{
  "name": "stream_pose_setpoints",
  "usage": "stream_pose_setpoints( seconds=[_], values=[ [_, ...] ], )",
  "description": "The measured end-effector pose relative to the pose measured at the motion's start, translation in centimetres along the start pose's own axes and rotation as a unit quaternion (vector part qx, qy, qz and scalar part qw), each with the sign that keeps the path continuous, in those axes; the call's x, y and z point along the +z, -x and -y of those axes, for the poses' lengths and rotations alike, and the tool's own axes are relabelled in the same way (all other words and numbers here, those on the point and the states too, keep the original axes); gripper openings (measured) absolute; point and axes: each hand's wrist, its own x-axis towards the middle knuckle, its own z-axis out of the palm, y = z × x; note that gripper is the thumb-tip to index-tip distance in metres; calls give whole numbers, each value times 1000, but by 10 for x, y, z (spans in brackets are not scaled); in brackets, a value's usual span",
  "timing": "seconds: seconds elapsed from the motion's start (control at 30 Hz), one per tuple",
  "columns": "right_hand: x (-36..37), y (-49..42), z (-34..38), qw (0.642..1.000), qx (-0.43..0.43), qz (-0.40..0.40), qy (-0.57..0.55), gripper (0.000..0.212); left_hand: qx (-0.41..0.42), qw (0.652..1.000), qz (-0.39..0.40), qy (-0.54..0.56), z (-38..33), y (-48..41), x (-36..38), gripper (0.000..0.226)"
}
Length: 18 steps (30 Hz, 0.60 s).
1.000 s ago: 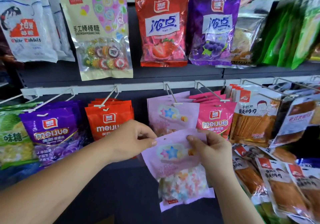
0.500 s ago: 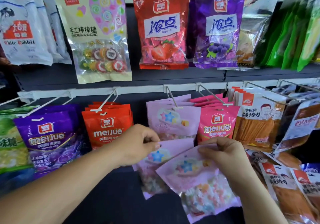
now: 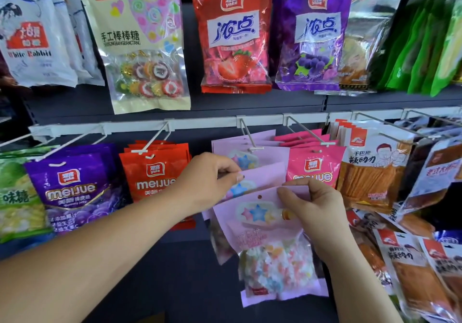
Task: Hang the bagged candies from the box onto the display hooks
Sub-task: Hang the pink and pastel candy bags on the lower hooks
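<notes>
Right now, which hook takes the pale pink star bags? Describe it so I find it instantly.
Follow the white rail to its middle hook, just above the left hand. It sits between the red meijue bags and the hot-pink meijue bags, and alone carries pale pink star bags.

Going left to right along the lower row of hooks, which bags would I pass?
Green candy bags → purple Meijue bags → red Meijue bags → pale pink star-candy bags → hot-pink Meijue bags → orange snack bags.
</notes>
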Motion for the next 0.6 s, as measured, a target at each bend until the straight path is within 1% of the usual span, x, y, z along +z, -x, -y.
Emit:
stream_pose_setpoints(
  seconds=[0.17,0.3,0.4,0.53,0.6],
  values=[
    [-3,-1,1,999,4,-47,-4,6,-13,998,-51,28,-3,-21,5,11],
    [-2,-5,1,999,-4,-52,-1,10,-41,990,-100,91,-2,-35,17,7],
    [-1,-8,0,998,-7,-56,-16,11,-50,984,-126,115,-5,-43,23,4],
    [1,-12,1,995,-1,-77,-59,9,-45,985,-126,110,-7,-53,28,7],
    [4,-14,1,994,8,-81,-74,10,-45,986,-116,106,-7,-56,29,3]
  ],
)
